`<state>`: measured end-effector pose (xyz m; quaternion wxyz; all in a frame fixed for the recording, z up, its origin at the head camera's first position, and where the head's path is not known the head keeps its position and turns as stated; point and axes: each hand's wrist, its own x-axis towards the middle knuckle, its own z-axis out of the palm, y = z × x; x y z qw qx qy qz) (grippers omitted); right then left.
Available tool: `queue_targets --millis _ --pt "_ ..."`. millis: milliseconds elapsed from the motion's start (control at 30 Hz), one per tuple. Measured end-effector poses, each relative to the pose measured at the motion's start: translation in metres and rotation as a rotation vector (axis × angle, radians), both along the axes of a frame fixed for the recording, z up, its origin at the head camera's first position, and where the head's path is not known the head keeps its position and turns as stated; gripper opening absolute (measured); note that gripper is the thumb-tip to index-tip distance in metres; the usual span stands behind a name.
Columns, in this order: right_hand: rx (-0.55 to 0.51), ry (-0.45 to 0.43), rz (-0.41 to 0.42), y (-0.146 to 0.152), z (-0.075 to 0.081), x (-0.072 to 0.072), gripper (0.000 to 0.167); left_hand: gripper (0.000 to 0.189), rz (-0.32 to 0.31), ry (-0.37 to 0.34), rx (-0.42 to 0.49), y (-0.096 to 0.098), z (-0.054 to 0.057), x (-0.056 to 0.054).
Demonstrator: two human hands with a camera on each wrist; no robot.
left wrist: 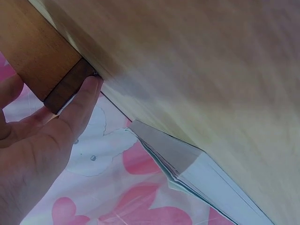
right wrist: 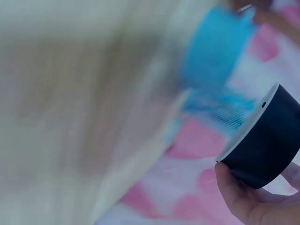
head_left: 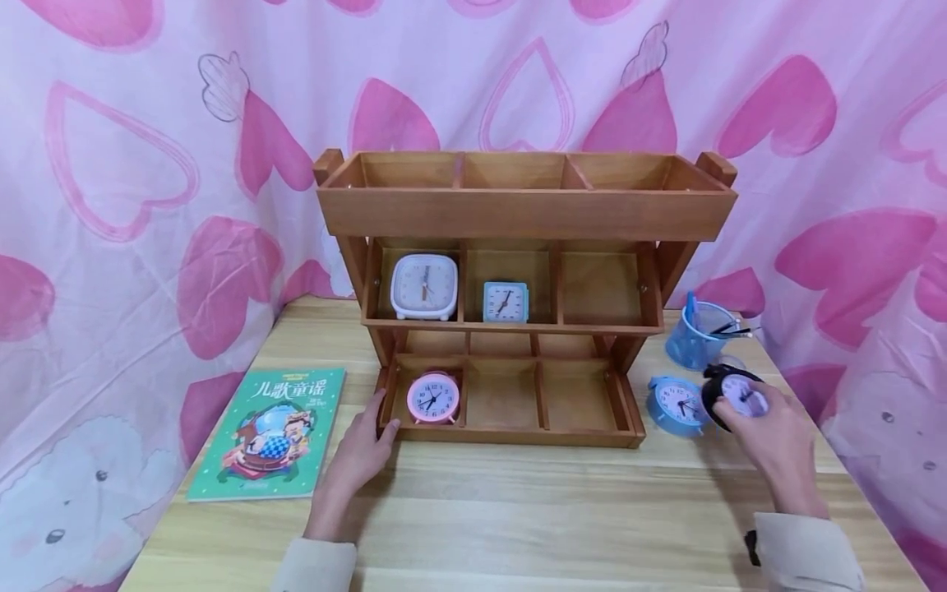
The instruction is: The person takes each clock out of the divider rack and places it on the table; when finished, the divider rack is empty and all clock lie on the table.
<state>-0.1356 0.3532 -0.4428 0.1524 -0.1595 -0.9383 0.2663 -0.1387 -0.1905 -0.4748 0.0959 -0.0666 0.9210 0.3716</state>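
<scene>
A brown wooden shelf rack (head_left: 518,215) stands on the table. My left hand (head_left: 360,452) grips its lower left front corner (left wrist: 70,84), with digits on both sides of the wood in the left wrist view. Right of the rack, my right hand (head_left: 773,436) holds a black alarm clock (head_left: 713,399), its white dial tilted upward. The right wrist view shows the clock's dark casing (right wrist: 267,140) between thumb and fingers. Close beside it stands a blue alarm clock (head_left: 676,404). In the rack sit a white clock (head_left: 425,286), a small light-blue square clock (head_left: 506,302) and a pink round clock (head_left: 433,398).
Behind the blue clock is a blue mesh pen cup (head_left: 699,337) with pens in it. A green children's book (head_left: 270,436) lies on the table (head_left: 562,518) to the left. A pink heart-patterned curtain (head_left: 459,74) hangs behind and along both sides.
</scene>
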Motion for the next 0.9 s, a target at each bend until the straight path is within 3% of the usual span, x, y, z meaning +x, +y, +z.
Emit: queue_targets --millis 200,300,533,667,900 --pt "0.048 -0.144 -0.017 0.040 -0.020 -0.005 0.077 0.066 -0.008 0.001 -0.004 -0.002 -0.001 0.001" --pt "0.058 -0.210 0.016 0.047 -0.024 -0.006 0.080 0.066 -0.005 0.008 -0.002 -0.002 -0.002 0.001" --pt "0.046 -0.269 0.059 0.052 -0.032 -0.003 0.080 0.066 -0.013 0.013 0.002 -0.001 -0.002 0.000" --pt "0.033 -0.224 0.082 0.048 -0.032 -0.001 0.074 0.067 -0.005 0.005 0.007 0.001 -0.002 -0.001" --pt "0.044 0.012 0.139 -0.001 -0.016 -0.005 0.066 0.066 0.004 0.010 0.005 -0.002 -0.002 0.000"
